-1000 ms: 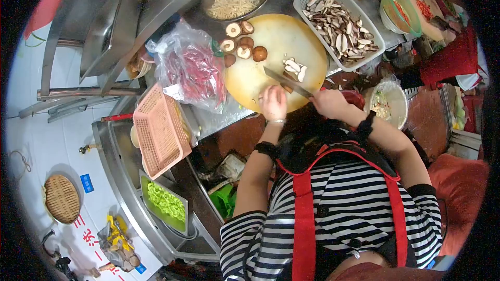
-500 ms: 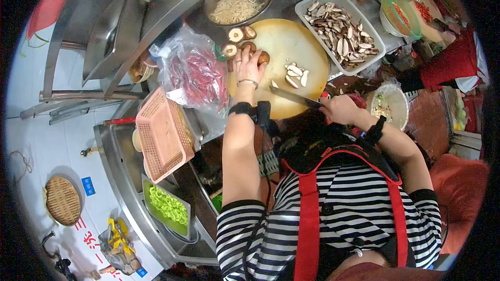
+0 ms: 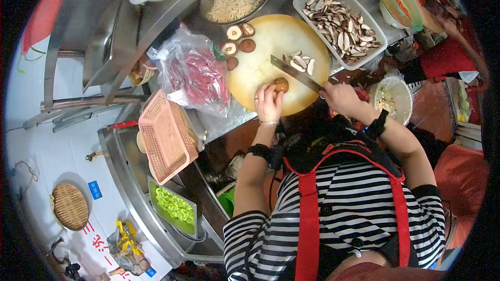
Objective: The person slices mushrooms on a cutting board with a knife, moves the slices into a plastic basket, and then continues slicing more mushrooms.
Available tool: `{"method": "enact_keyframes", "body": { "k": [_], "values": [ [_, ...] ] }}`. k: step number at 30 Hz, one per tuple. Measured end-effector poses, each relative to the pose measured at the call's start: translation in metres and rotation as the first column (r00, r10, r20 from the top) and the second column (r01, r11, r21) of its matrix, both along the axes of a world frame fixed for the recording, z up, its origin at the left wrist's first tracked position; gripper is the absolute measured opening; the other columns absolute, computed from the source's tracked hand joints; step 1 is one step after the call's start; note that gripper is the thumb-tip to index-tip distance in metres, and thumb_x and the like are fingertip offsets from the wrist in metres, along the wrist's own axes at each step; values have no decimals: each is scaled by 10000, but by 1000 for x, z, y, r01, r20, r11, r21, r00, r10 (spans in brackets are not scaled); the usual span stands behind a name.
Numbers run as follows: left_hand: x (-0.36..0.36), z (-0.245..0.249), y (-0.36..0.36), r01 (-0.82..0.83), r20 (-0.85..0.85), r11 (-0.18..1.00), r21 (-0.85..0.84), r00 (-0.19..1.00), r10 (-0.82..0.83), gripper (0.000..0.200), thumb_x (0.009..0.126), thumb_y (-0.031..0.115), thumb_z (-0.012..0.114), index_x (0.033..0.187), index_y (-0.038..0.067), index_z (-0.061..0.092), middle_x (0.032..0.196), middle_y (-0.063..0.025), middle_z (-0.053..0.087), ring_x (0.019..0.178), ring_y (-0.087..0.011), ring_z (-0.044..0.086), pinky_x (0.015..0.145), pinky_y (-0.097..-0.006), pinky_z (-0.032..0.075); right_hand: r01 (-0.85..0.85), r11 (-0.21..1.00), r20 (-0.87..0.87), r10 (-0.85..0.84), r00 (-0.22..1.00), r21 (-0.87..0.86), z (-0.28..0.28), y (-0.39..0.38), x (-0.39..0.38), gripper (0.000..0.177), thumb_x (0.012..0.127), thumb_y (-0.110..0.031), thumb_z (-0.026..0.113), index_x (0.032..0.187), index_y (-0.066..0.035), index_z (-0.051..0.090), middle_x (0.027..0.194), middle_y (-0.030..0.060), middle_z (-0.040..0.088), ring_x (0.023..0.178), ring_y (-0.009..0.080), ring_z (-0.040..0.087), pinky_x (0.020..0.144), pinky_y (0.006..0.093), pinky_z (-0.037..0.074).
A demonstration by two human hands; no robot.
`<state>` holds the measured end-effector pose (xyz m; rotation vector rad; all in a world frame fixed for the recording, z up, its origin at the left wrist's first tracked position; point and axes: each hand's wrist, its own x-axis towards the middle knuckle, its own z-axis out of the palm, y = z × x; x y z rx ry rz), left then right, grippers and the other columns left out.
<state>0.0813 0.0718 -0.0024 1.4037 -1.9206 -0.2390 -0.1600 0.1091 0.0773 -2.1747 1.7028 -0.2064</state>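
Note:
My left hand (image 3: 269, 101) holds a brown shiitake mushroom (image 3: 280, 84) on the near part of the round cutting board (image 3: 260, 67). In my right hand (image 3: 341, 98) is the handle of a cleaver-like knife (image 3: 298, 75), its blade angled across the board toward the far left. Just beyond the blade lie several white mushroom slices (image 3: 302, 63). Whole mushrooms (image 3: 234, 33) sit at the board's left edge, some stem side up and some cap side up. My fingers hide part of the held mushroom.
A white basket of sliced mushrooms (image 3: 345, 31) stands right of the board, and a bowl of pale strips (image 3: 234, 6) behind it. To the left are a plastic bag with red contents (image 3: 195, 73), a pink basket (image 3: 166, 138) and a tray of green slices (image 3: 174, 205). A lined bin (image 3: 390, 99) stands at right.
My left hand has moved from the mushrooms at the board's left edge toward me and to the right, bringing one mushroom along. The knife blade has swung slightly away from me.

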Motion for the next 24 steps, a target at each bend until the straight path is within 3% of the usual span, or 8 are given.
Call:
{"method": "enact_keyframes", "body": {
  "k": [2, 4, 10, 13, 17, 19, 22, 24],
  "values": [
    [0, -2, 4, -13, 15, 1000, 4, 1000, 13, 221, 747, 191, 664, 934, 82, 618, 1018, -111, 545, 968, -314, 498, 863, -402, 394, -43, 999, 13, 42, 999, 6, -3, 1, 4, 240, 849, -267, 503, 888, -30, 515, 602, 180, 586, 566, 347, 600, 517, 457, 478],
    [-1, -2, 4, 1, 51, 999, -38, 999, 1, 199, 747, 185, 664, 915, 85, 625, 988, -100, 545, 950, -299, 502, 845, -397, 400, -92, 992, -108, 100, 989, 82, -7, -3, 9, 246, 855, -263, 492, 871, -19, 507, 596, 161, 590, 546, 331, 598, 500, 449, 474],
    [-3, -5, 6, -48, 59, 991, -127, 997, 56, 193, 736, 175, 673, 904, 90, 630, 964, -87, 548, 931, -287, 505, 832, -388, 404, -154, 988, -89, 152, 984, -13, -6, -2, 9, 228, 850, -233, 475, 875, -9, 509, 589, 132, 596, 506, 304, 593, 453, 426, 465],
    [-5, -2, 7, -71, 70, 992, -102, 994, 79, 192, 725, 166, 683, 893, 90, 630, 959, -86, 549, 928, -287, 507, 832, -389, 406, -214, 975, -164, 221, 961, 60, -9, -9, 11, 204, 836, -204, 470, 877, -8, 509, 586, 136, 592, 502, 303, 594, 447, 430, 463],
    [-6, 1, 9, -81, -21, 988, -133, 997, 79, 183, 713, 150, 689, 873, 85, 626, 958, -86, 549, 933, -290, 508, 831, -391, 408, -176, 984, -126, 180, 976, 39, 7, -9, 10, 189, 822, -190, 474, 870, -10, 506, 586, 139, 591, 515, 303, 602, 450, 432, 465],
    [-4, -5, 11, -53, 10, 982, -181, 998, 56, 178, 703, 134, 691, 856, 79, 618, 955, -90, 549, 931, -295, 511, 822, -396, 414, -149, 989, -15, 149, 989, 27, 4, -5, 13, 182, 809, -181, 481, 881, -16, 506, 595, 147, 594, 529, 308, 608, 453, 436, 467],
    [-5, -6, 10, -70, 19, 977, -202, 997, 75, 170, 701, 126, 689, 847, 79, 614, 949, -93, 551, 924, -297, 513, 812, -397, 418, -171, 980, -147, 184, 972, 101, -8, -9, 20, 187, 806, -184, 493, 897, -21, 507, 607, 158, 598, 541, 320, 609, 461, 440, 470],
    [-5, -6, 11, -71, 22, 978, -196, 997, 77, 168, 699, 123, 689, 844, 81, 614, 946, -93, 550, 919, -297, 514, 807, -398, 420, -179, 979, -126, 190, 974, 93, -1, -12, 15, 188, 805, -180, 491, 904, -20, 503, 608, 159, 599, 545, 321, 610, 463, 440, 472]
  ]
}}
